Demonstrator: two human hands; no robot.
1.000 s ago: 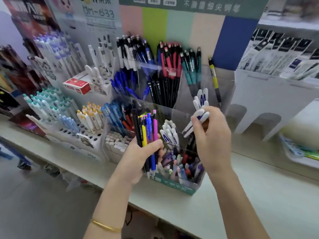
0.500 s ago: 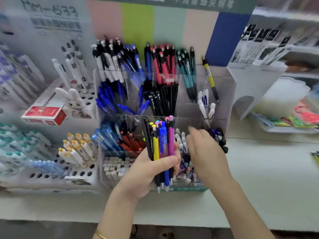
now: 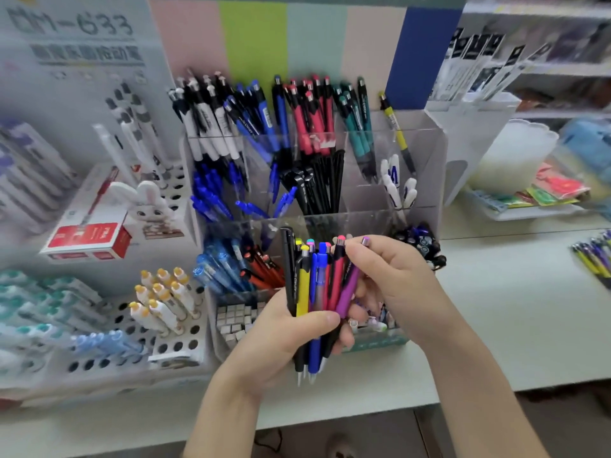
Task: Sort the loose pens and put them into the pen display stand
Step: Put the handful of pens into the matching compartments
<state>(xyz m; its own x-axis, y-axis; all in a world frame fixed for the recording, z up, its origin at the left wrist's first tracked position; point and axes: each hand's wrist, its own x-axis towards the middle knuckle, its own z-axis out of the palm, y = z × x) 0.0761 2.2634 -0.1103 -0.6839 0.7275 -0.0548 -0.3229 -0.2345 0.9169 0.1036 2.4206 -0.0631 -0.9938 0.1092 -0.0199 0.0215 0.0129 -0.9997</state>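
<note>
Head view: my left grip [image 3: 274, 342] is clamped round a bundle of pens [image 3: 317, 282], with the thumb laid across the front, pen tips pointing down and push-buttons up. The bundle holds black, yellow, blue, red and purple barrels. It sits in front of the clear pen display stand [image 3: 426, 150], above the near part of the bench [image 3: 512, 309]. My right grip [image 3: 393, 276] is closed on the upper end of the purple pen [image 3: 348, 289] at the right side of the bundle, pinching it just below the cap. The stand's rear tier carries white-black, blue, red and teal pens plus a single yellow pen [image 3: 396, 133]. The middle tier carries blue, black and white pens. More loose pens [image 3: 595, 259] lie on the bench at far right, well apart from the stand.
</note>
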